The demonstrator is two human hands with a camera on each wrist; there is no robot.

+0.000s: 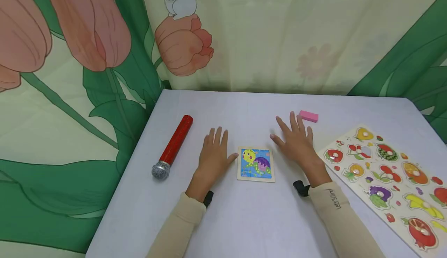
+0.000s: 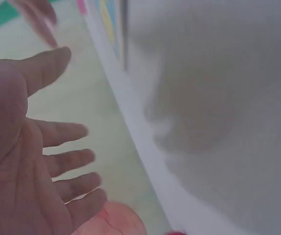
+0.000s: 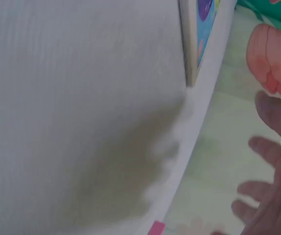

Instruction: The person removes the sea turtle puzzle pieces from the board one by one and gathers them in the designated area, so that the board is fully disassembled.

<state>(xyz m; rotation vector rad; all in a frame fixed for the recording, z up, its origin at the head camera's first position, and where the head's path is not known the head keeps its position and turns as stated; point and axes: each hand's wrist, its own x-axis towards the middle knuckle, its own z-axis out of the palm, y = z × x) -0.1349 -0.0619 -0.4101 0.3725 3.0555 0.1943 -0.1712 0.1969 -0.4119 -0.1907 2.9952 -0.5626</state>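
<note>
The puzzle (image 1: 256, 165) lay flat near the middle of the frame, between the two hands. It was close to square, so no long axis stood out; its edges ran nearly level with the frame, and its picture — a turtle — had the head toward the upper left.

The left hand (image 1: 213, 157) was spread flat and held nothing, its fingers pointing up the frame and its thumb just beside the puzzle's left edge. The right hand (image 1: 297, 145), also holding nothing, had its fingers fanned out toward the top, farther from the puzzle. The wrist views showed shadows on the surface (image 1: 244, 219) well apart from both hands.

A pink block (image 1: 309, 116) sat by the right fingertips, its long axis nearly level; whether they touched, I cannot tell. At left a red microphone (image 1: 174, 145) slanted, silver head to the lower left. A fruit board (image 1: 398, 227) filled the lower right — its long axis slanting down rightward.
</note>
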